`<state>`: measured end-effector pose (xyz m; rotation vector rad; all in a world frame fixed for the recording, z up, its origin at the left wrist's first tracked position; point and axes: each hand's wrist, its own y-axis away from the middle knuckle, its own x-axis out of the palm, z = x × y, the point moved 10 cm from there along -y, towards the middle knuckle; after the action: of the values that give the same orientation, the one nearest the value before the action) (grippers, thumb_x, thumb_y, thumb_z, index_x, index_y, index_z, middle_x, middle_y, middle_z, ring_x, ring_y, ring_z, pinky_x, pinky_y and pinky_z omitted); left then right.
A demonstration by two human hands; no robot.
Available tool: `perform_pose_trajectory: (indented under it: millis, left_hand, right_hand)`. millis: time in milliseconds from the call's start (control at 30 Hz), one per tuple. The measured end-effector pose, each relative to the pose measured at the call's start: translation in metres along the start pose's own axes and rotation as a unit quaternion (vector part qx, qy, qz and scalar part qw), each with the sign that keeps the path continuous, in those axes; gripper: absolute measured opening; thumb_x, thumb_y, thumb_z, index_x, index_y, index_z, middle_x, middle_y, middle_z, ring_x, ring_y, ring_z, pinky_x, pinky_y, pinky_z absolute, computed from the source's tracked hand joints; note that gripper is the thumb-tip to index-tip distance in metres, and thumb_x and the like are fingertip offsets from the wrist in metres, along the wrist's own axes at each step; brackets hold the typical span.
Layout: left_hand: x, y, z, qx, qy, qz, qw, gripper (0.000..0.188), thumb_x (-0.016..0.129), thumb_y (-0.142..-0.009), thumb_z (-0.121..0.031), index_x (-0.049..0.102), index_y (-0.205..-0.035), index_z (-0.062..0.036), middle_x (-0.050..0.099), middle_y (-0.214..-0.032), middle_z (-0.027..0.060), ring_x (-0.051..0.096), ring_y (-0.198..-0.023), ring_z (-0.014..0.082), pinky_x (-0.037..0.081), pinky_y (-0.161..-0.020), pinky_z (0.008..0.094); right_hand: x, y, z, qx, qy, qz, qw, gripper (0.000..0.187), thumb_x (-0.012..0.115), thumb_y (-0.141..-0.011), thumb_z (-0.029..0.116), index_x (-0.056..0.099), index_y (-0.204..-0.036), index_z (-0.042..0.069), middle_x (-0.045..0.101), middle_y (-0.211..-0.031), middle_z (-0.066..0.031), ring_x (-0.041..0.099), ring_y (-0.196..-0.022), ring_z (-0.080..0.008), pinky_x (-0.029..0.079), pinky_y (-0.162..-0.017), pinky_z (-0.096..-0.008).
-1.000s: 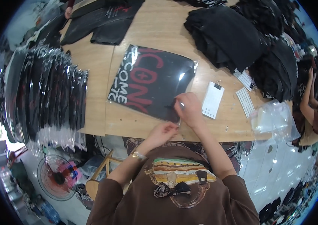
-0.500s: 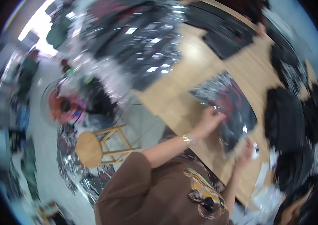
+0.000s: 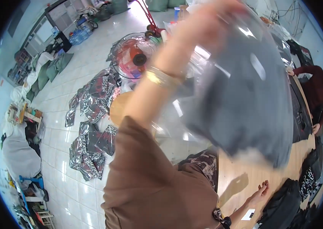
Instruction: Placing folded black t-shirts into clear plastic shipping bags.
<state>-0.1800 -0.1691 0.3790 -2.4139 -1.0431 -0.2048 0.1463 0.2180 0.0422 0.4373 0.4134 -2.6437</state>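
Observation:
My left hand [image 3: 222, 21] is raised high in front of me and blurred. Its fingers are closed on the top of a dark folded garment in a clear plastic bag [image 3: 249, 91]. The bag hangs above the table, glossy and smeared by motion, and hides much of the table's far part. Low over the wooden table [image 3: 230, 168], my right hand [image 3: 259, 191] has its fingers slightly apart and holds nothing that I can see. A small white card with a dark mark [image 3: 248, 214] lies near my right wrist.
Dark clothes [image 3: 281, 206] are heaped along the table's right side. A co-worker in dark red [image 3: 315, 86] handles dark garments [image 3: 300, 118] at the far right. Bagged garments [image 3: 89, 149] lie on the tiled floor to the left, near a fan [image 3: 133, 57] and a wooden stool [image 3: 118, 108].
My left hand has lifted the bagged garment off the table, up and toward the far side. My right hand has come away from it. The view has turned.

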Motion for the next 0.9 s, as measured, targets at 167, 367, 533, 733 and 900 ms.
perform_pose_trajectory:
  millis: [167, 367, 533, 733, 900]
  left_hand:
    - [-0.181, 0.187, -0.292, 0.330, -0.312, -0.338, 0.824, 0.024, 0.057, -0.083, -0.016, 0.060, -0.104, -0.0064, 0.060, -0.104, 0.0052, 0.062, -0.080, 0.0195, 0.050, -0.066, 0.0312]
    - [-0.375, 0.336, -0.271, 0.147, -0.233, -0.768, 0.578, 0.061, 0.049, -0.084, -0.054, 0.052, -0.116, -0.0021, 0.057, -0.109, 0.0140, 0.056, -0.096, 0.0295, 0.039, -0.084, 0.0559]
    - [-0.403, 0.379, -0.178, 0.215, -0.232, -0.834, 0.452, 0.062, 0.067, -0.073, -0.036, 0.045, -0.115, 0.0039, 0.051, -0.113, 0.0204, 0.055, -0.086, 0.0315, 0.047, -0.077, 0.0394]
    - [-0.345, 0.252, -0.089, 0.320, -0.402, -0.704, 0.490, 0.059, 0.063, -0.074, -0.018, 0.035, -0.119, 0.0061, 0.039, -0.118, 0.0269, 0.044, -0.106, 0.0360, 0.038, -0.091, 0.0444]
    - [-0.115, 0.028, 0.059, 0.273, -0.358, -0.429, 0.783, 0.065, 0.063, -0.076, -0.008, 0.029, -0.131, -0.0016, 0.032, -0.129, 0.0170, 0.034, -0.118, 0.0274, 0.029, -0.097, 0.0392]
  right_hand:
    - [0.060, 0.011, 0.030, -0.020, -0.087, 0.101, 0.991, 0.025, 0.048, -0.093, 0.018, 0.058, -0.111, 0.004, 0.062, -0.104, -0.0066, 0.058, -0.092, -0.0139, 0.045, -0.074, -0.0258]
    - [0.053, 0.029, 0.011, 0.027, -0.088, 0.138, 0.986, 0.021, 0.046, -0.092, 0.012, 0.060, -0.104, 0.002, 0.061, -0.095, -0.0057, 0.058, -0.080, -0.0128, 0.046, -0.069, -0.0248]
    - [0.034, 0.051, -0.022, 0.023, -0.042, 0.160, 0.986, 0.019, 0.049, -0.090, 0.009, 0.059, -0.103, 0.000, 0.061, -0.090, -0.0069, 0.057, -0.076, -0.0135, 0.046, -0.065, -0.0246]
    - [-0.019, 0.107, -0.016, -0.093, 0.171, 0.069, 0.978, 0.019, 0.053, -0.087, 0.007, 0.059, -0.104, 0.001, 0.059, -0.100, -0.0143, 0.057, -0.088, -0.0247, 0.046, -0.072, -0.0325]
    - [-0.075, 0.159, -0.013, -0.180, 0.374, -0.072, 0.907, 0.025, 0.058, -0.082, 0.004, 0.058, -0.107, 0.002, 0.054, -0.108, -0.0175, 0.050, -0.102, -0.0335, 0.041, -0.087, -0.0406]
